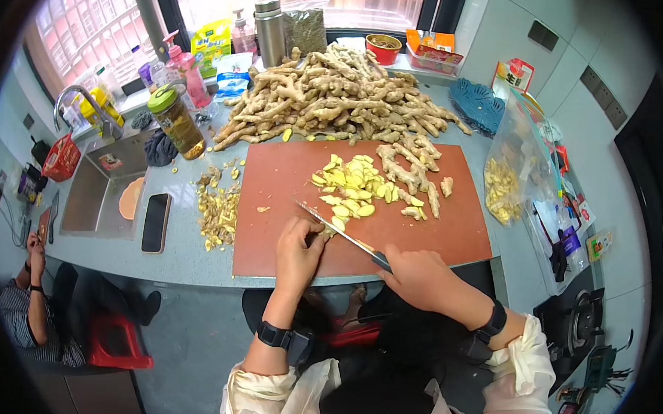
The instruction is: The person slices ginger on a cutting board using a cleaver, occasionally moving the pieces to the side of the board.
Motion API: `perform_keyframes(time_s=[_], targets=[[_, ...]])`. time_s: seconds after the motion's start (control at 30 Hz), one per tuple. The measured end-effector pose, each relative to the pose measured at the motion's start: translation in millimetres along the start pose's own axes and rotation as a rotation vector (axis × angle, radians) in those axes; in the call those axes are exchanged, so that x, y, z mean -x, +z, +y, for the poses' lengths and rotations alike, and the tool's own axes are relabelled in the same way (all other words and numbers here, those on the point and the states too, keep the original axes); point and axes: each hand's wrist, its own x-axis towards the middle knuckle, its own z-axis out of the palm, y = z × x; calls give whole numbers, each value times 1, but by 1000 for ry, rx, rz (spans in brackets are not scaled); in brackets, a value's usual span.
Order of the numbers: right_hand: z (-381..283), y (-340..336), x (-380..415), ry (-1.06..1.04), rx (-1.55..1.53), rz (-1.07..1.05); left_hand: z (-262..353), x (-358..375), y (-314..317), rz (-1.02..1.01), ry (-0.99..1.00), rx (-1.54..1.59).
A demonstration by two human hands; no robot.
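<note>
My right hand [416, 275] is closed around the dark handle of a knife [345, 236], whose blade points up and left across the brown cutting board [434, 246]. My left hand [299, 252] lies by the blade with its fingers curled, pressing on a small piece of ginger that is mostly hidden. Beyond the blade lies a loose pile of yellow ginger slices [355, 180]. Whole ginger roots [412, 166] rest at the board's upper right. Behind the board rises a large heap of unpeeled ginger [330, 94].
Ginger scraps [217, 208] and a phone [156, 223] lie left of the board, near a sink [96, 195]. A lidded jar [177, 122] stands behind them. At right are a bag of slices [503, 187] and a blue basket [478, 106]. Another person [38, 304] sits at far left.
</note>
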Motion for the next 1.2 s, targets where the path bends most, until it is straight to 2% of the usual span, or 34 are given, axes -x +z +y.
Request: perform_keyframes(time_s=[0.13,0.33,0.43,0.5,0.73,0.8,0.9,1.03,1.1,1.13,1.17,1.2], targets=[[8,11,6,-4,-21,40,1,-1,0,-16,-6,25],[18,17,-32,-74,-75,123,1,-2,-1,4,46,33],[26,11,-38,-118,-229,217,3,-2,-3,-11,21,29],[23,0,-30,-56,-444,160,3,0,-2,-27,-30,6],[29,-10,-13,-47,-517,70,-1,2,0,64,5,-39],[31,-7,-11,-9,-520,15,-3,3,4,169,-96,86],[36,-5,-13,-23,-554,1,-6,3,5,209,-48,9],[49,-9,-26,-32,-567,41,-5,2,4,154,3,-88],[48,-11,-30,94,-572,130,-2,2,2,78,-8,-54],[52,-6,-33,1,-691,229,-3,2,1,73,-5,-56],[55,-4,-31,2,-693,233,-3,1,0,57,-2,-72],[56,-5,-28,46,-845,173,-4,1,0,42,1,-89]])
